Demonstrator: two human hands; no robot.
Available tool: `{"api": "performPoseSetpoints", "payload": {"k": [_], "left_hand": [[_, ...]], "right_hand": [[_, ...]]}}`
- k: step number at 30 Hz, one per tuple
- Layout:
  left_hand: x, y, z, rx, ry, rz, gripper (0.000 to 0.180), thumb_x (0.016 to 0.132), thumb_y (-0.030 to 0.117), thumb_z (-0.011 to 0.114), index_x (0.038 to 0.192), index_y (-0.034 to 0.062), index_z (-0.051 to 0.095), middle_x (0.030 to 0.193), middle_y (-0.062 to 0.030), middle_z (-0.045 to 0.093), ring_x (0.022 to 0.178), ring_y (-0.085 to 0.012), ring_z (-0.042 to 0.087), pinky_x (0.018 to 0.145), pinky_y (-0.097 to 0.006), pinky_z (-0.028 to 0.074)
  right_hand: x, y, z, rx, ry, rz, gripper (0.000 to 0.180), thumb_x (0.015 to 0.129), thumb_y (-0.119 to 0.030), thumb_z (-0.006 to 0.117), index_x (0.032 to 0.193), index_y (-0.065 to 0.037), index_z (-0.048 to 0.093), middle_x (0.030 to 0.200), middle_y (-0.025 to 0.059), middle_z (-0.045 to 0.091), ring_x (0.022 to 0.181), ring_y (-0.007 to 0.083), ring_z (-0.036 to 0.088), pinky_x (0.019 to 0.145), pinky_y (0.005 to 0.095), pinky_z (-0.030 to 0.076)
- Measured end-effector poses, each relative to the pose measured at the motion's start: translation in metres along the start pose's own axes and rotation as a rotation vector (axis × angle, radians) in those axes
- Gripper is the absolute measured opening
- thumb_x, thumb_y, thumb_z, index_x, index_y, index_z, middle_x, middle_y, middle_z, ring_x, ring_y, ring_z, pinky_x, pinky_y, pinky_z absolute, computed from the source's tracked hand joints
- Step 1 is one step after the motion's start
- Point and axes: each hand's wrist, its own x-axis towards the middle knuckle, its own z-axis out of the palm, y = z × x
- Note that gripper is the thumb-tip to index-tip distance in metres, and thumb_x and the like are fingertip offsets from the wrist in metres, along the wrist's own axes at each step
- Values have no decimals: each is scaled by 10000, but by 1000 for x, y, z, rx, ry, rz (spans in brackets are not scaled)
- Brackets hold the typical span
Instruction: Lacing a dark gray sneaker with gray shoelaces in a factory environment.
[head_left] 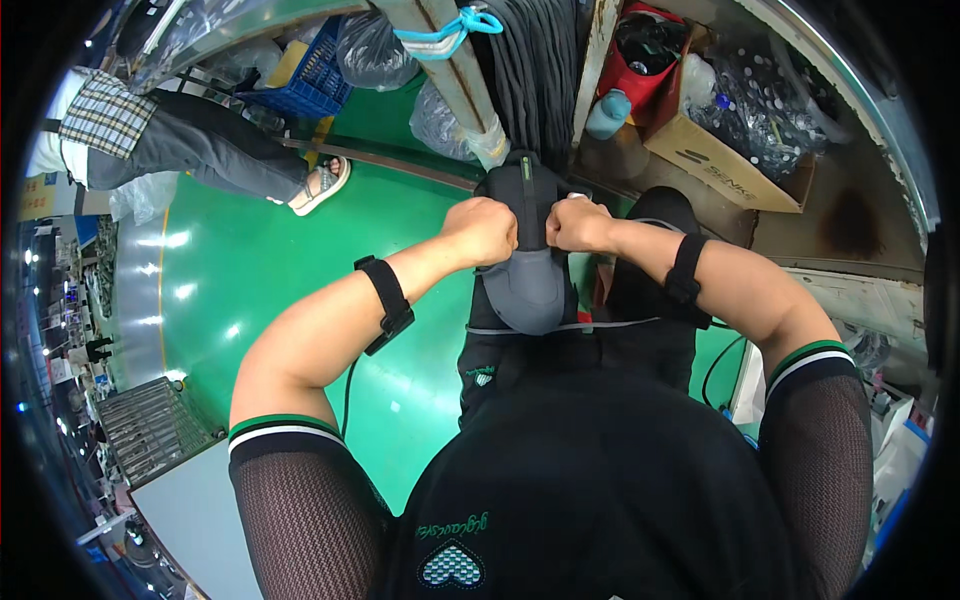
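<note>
Standing over a green floor (300, 270), the person holds both fists close in front of the torso, with open floor to the left and clutter crowding the upper and right edges. Room to move is widest on the left, where only a metal grate (150, 425) and a pale panel (195, 520) sit near the lower edge. Ahead, a bundle of dark cables (540, 70) hangs straight down between two pale beams.

Left hand (483, 230): fingers curled fully into a fist, clamped on the left edge of a dark grey padded piece (530, 285). Right hand (577, 225): fingers likewise closed tight, gripping the right edge of the same piece. The fists sit just beside each other, nearly touching. The padded piece hangs rounded end down between the forearms, at waist level; its black upper part (527, 180) rises toward the cables. Each forearm carries a black strap.

Surroundings: a cardboard box (725, 150) of dark small parts at upper right, a red container (645, 60) and a light blue bottle (608, 112) beside it. Clear plastic bags (375, 50) and a blue crate (310, 85) lie at the top. Another person (180, 135) in grey trousers and sandals stands at upper left, well apart.
</note>
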Motion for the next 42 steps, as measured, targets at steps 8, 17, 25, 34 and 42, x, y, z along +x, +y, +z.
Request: {"api": "performPoseSetpoints", "payload": {"k": [8,17,25,34,42], "left_hand": [[-4,0,7,-18,207,18,99,751,149,623,725,102,706,870,-78,670,958,-270,602,828,-398,483],[-2,8,10,-19,220,-35,130,689,77,579,724,100,701,849,-80,644,948,-280,576,844,-379,473],[-3,7,21,26,263,-39,98,695,88,584,695,90,682,847,-88,644,914,-290,584,802,-388,478],[0,8,-3,185,7,5,170,812,221,643,852,71,712,910,-134,677,934,-338,626,801,-427,498],[2,4,-11,148,-199,-122,184,835,222,644,880,57,711,920,-144,685,941,-328,633,791,-434,497]], "right_hand": [[-17,6,16,202,396,-146,178,812,-254,621,870,-126,731,966,55,625,1003,277,578,849,465,429],[0,9,10,169,201,35,176,770,-227,618,866,-128,727,1035,89,658,1020,303,604,886,410,471],[8,10,0,38,51,-77,217,750,-195,631,904,-77,728,861,145,686,1004,314,607,881,373,480],[2,13,23,449,363,6,185,743,-229,672,837,-81,730,986,132,644,970,322,611,838,391,473],[-26,-2,20,1092,660,-335,140,877,-107,600,796,-35,690,872,72,555,899,180,537,811,300,415]]}}
